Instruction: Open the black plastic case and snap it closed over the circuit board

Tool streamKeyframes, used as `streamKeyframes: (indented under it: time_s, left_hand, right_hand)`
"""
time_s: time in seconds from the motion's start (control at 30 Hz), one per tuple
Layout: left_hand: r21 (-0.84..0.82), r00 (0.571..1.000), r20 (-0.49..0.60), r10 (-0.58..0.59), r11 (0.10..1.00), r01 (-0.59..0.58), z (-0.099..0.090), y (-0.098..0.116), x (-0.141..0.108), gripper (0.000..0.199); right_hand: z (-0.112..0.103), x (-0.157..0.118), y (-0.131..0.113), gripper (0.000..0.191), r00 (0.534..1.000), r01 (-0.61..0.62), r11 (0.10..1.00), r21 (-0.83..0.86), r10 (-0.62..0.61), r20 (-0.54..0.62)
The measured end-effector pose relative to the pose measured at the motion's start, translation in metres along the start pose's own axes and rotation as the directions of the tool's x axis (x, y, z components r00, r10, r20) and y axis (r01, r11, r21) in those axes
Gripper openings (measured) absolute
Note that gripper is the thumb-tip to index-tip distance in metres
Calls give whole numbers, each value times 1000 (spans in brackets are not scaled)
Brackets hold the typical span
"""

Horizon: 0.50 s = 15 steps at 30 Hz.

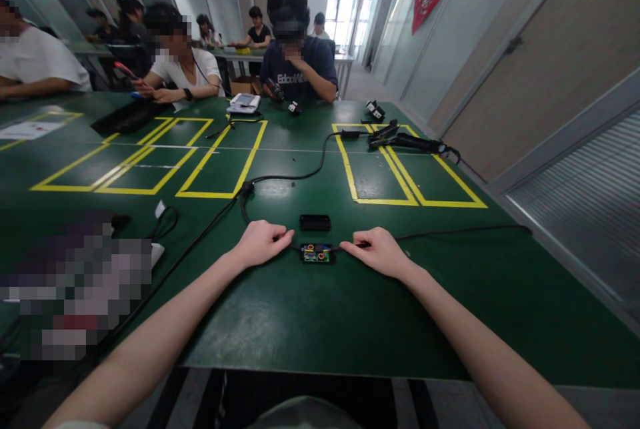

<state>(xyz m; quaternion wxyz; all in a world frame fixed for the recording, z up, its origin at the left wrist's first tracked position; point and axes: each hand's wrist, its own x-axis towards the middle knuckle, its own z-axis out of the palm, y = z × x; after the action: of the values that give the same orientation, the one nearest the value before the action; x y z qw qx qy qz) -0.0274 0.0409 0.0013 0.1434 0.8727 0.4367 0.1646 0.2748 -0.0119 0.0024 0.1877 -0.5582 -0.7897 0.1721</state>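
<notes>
1. Your left hand [257, 244] has its fingers [287, 238] pinched nearly closed on the left cable [296, 247], left of the open case [318, 263]; keep that pinch light.
2. Your right hand [383, 252] has its fingers [349, 250] drawn together on the right cable [450, 233], right of the case; match the left hand's tension, since uneven pull could drag the wires.
3. Between your hands, the circuit board [317, 253] lies face up in the case; keep your fingertips off its coils.
4. The black shell [315, 222] lies just beyond the case, apart from it.
5. Farther beyond, leftward of the case, the cable junction [247, 187] rests on the counter [280, 322]; leave slack there.
</notes>
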Motion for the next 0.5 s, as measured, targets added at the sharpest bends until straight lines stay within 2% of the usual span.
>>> streamKeyframes:
  time_s: [0.23, 0.5]
  left_hand:
    - [26, 1000, -3, -28, 999, 29, 0, 2, -1, 52]
    - [-28, 994, -84, -75, 997, 73, 2, 7, -4, 55]
  right_hand:
    - [2, -1, -3, 39, 999, -5, 996, 92, 1, 44]
    - [3, 0, -1, 38, 989, 112, 974, 199, -129, 74]
